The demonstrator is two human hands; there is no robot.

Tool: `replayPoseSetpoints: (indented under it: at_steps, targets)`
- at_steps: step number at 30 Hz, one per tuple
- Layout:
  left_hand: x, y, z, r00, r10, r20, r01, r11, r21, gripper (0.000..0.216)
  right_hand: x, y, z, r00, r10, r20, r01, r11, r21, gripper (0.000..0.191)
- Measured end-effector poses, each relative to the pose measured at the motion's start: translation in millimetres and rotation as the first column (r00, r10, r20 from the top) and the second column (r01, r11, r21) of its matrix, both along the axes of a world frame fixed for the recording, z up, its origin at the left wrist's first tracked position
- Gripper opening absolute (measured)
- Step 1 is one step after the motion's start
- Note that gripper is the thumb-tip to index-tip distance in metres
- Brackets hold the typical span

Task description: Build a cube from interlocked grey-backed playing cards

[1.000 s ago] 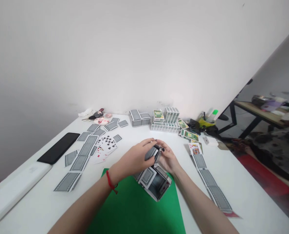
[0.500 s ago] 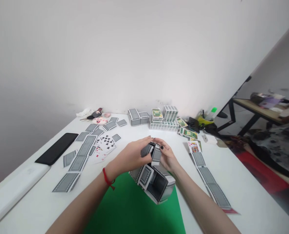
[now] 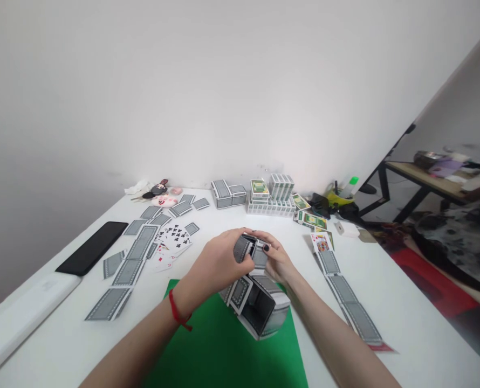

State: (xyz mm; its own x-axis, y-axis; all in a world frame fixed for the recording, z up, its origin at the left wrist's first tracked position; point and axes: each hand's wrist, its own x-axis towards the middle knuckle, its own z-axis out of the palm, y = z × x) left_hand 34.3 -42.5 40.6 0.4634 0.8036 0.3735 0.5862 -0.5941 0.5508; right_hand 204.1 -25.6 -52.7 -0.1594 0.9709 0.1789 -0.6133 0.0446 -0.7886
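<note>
Head camera: grasped in both hands, a hollow card construction (image 3: 264,307), grey-patterned and tilted, with a dark opening toward the near side. Located over the far part of a green mat (image 3: 224,345), around the middle of a white table (image 3: 361,269). Cannot tell contact with the mat from a gap above it. Wrapped over the upper piece, the left hand (image 3: 216,258), thumb bent across its near face; worn at that wrist, a red cord (image 3: 177,310). Closed on the same upper piece from the other side, the right hand (image 3: 278,256), a dark-nailed digit against the card face, other fingers partly hidden.

Near the table's left edge, a black slab (image 3: 92,248), with a long white case (image 3: 33,318) close by, running toward the near left corner. Farther in, a row of face-down cards (image 3: 130,264), with face-up cards (image 3: 178,234) beside it. Close to the far left corner, a dark trinket (image 3: 159,188).

Along the far edge, by the wall (image 3: 240,97), grey card blocks (image 3: 228,194) and, just beside, stacked card packs (image 3: 270,206). Toward the far right corner, a green-capped stick (image 3: 351,186) and a small white box (image 3: 348,230). Along the right edge, a strip of cards (image 3: 347,293), with a face-up picture card (image 3: 323,241) at its far end.
</note>
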Motion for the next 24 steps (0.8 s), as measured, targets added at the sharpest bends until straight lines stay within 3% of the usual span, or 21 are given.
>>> replayPoseSetpoints:
  at_steps: [4,14,24]
  targets:
    - [1.7,-2.6,-0.9,0.999,0.004,0.042,-0.005,1.0,0.027,0.046,0.0,-0.1,-2.3,1.0,0.009,-0.012,-0.009,1.0,-0.017,0.032]
    - [10.1,-4.2,-12.4,0.991,0.079,-0.108,-0.064,0.988,0.138,0.048,0.1,0.8,-6.3,0.997,-0.045,-0.071,0.041,0.997,-0.06,0.025]
    - [12.2,-0.7,-21.5,0.988,0.127,-0.09,-0.098,0.955,0.279,0.042,-1.6,0.4,-3.2,0.995,-0.051,-0.09,0.045,0.997,-0.064,0.021]
